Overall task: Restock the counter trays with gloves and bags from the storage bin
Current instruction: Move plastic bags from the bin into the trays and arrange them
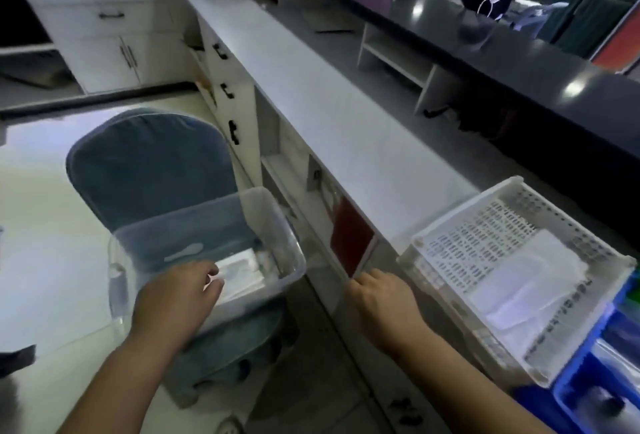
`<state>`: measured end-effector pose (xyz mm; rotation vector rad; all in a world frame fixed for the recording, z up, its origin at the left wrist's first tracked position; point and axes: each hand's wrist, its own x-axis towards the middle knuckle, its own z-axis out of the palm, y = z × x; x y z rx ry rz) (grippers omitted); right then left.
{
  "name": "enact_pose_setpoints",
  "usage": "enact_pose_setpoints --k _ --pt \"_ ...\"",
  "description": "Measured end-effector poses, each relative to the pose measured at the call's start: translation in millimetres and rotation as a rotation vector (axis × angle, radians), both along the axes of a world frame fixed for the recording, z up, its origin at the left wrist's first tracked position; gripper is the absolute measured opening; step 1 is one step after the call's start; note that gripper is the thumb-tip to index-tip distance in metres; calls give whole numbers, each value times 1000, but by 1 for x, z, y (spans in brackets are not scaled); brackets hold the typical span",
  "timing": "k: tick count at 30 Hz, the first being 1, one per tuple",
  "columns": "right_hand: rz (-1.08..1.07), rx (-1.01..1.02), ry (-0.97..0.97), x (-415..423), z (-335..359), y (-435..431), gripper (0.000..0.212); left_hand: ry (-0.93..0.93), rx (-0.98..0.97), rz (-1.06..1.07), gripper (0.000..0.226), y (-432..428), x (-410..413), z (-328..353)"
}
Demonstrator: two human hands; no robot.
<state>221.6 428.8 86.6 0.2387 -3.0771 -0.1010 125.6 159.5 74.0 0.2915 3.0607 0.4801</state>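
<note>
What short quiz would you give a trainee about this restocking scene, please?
1. True or false: the clear storage bin rests on the counter.
2. Which hand reaches into the bin? A left, B right.
3. What colour is the crate beside the white perforated tray?
Key: 1 false, it sits on the blue chair. 2 A, the left hand. 3 blue.

No text, label or number is sharp enough to read.
</note>
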Motion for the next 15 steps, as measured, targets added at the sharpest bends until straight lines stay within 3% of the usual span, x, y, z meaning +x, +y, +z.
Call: enact_pose_setpoints --k 6,12,15 --pt "-19 -143 -89 -76 -38 -74 12 -59 6 95 16 -98 -67 -17" --pt "12 -157 -202 -125 -65 -118 5 -80 50 147 10 -149 -101 -29" --pt "15 -171 -298 -147 -84 -125 19 -119 58 188 13 -165 -109 -42"
